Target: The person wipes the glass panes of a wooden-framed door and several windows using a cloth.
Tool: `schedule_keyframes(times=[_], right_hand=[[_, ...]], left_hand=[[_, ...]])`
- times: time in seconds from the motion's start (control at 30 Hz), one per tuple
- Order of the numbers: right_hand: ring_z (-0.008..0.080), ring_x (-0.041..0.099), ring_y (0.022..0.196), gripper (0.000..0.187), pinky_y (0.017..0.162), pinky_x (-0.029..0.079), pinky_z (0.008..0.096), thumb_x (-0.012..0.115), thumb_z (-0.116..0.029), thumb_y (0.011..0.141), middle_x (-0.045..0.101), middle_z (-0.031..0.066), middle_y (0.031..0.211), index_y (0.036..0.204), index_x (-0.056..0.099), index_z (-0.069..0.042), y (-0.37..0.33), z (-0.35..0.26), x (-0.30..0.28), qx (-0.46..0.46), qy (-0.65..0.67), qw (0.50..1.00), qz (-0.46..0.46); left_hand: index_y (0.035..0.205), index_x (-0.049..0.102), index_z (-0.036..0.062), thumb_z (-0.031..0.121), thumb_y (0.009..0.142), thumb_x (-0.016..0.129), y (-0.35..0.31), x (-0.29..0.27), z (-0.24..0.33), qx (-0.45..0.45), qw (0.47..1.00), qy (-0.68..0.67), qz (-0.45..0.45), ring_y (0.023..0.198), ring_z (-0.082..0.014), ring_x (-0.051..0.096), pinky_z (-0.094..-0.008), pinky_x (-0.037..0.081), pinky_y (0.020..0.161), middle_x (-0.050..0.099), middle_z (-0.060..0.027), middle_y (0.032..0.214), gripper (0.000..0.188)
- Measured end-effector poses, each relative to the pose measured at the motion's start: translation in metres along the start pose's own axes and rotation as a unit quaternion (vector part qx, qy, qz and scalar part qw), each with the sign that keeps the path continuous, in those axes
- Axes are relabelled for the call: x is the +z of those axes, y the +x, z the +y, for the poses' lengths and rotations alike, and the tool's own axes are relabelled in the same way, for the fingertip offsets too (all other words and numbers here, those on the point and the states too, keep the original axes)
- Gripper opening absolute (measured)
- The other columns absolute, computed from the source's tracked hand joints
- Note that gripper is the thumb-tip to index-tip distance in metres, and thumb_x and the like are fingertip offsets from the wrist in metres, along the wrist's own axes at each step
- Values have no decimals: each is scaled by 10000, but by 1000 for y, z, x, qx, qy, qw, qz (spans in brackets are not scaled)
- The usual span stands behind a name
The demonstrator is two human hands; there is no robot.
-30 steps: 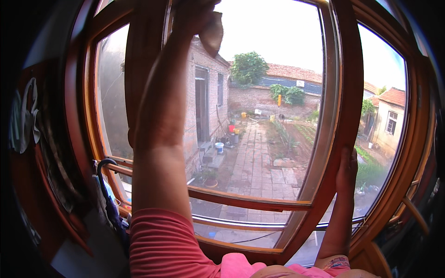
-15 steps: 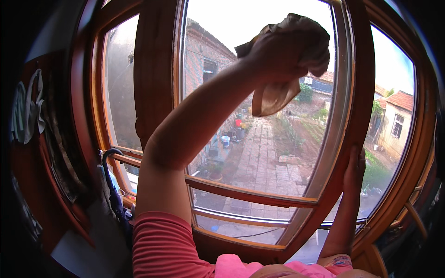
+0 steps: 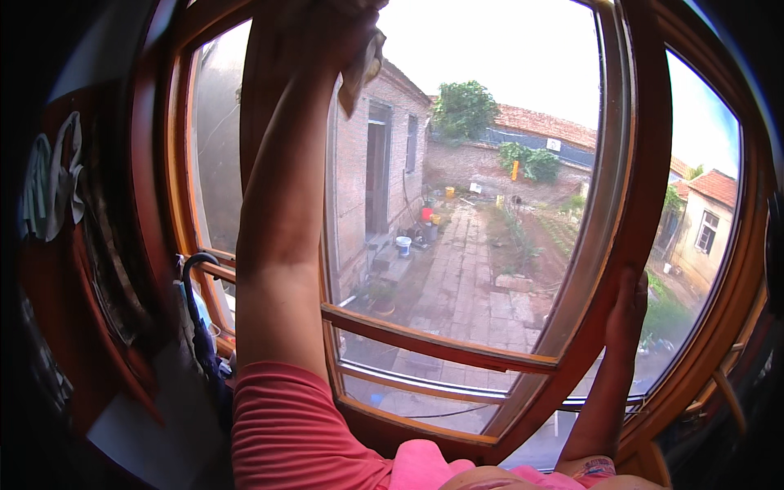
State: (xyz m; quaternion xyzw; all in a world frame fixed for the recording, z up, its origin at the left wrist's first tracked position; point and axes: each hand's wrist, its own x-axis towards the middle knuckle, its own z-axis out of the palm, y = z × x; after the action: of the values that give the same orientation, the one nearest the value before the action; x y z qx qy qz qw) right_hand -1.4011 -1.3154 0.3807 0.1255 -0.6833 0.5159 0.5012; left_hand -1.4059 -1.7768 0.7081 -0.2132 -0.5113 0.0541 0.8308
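Observation:
My left arm reaches up, and my left hand [image 3: 335, 37] is closed on a crumpled light brown cloth [image 3: 359, 73] at the upper left corner of a window pane [image 3: 506, 237]. Part of the cloth hangs below the fingers; the top of the hand is close to the picture's upper edge and blurred. The pane sits in a reddish-brown wooden window sash [image 3: 645, 163]. Lower on the right, my right hand [image 3: 627, 314] grips the outer edge of this sash, some of its fingers hidden behind the wood.
Wooden crossbars [image 3: 441, 339] run across the lower window. To the left, a dark umbrella [image 3: 196, 302] with a curved handle hangs near the sill, and pale cloths [image 3: 61, 180] hang farther left. Outside lie a paved path [image 3: 465, 269], a brick building [image 3: 351, 188] and a white bucket [image 3: 403, 246].
My left hand has moved with the cloth from the pane's upper right to its upper left corner. My right hand stays on the sash. The view has shifted slightly.

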Motion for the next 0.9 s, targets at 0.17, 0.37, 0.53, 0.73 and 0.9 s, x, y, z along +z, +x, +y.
schedule_keyframes(times=[0.17,0.37,0.53,0.73,0.9], right_hand=[[265,606,1027,534,948,450,373,458,-465,1058,649,150,1134,1262,565,16,1,9,2,-11,14,1000,2],[275,598,1049,555,960,438,376,437,-482,1063,639,158,1170,1274,564,15,1,6,9,1,17,1000,-3],[283,591,1094,577,978,426,374,432,-492,1063,628,157,1204,1303,554,18,3,13,6,0,5,1000,10],[298,581,1154,632,1021,411,383,426,-520,1054,619,180,1254,1328,533,39,5,38,6,10,-56,996,66],[306,570,1192,659,1051,396,388,419,-526,1050,604,197,1294,1361,515,47,-4,2,1,10,-34,999,16]], left_hand=[[1420,391,-45,256,772,747,-86,-55,55,-191,967,-137,-99,1221,-379,558,-442,472,1023,529,-237,1318,798],[1194,559,28,80,711,660,-147,-88,96,5,983,-123,-133,1149,-383,561,-475,458,996,566,-147,1170,496],[1019,623,80,130,753,705,-62,-45,55,-64,973,-190,-111,1061,-255,601,-422,494,917,568,-108,1074,283],[937,635,53,59,888,568,48,5,-21,1,985,-170,-12,871,-212,583,-386,468,825,635,-58,943,84],[991,603,64,-14,843,596,6,-34,-1,91,950,-292,-59,922,-183,564,-333,462,812,592,-63,939,167]])
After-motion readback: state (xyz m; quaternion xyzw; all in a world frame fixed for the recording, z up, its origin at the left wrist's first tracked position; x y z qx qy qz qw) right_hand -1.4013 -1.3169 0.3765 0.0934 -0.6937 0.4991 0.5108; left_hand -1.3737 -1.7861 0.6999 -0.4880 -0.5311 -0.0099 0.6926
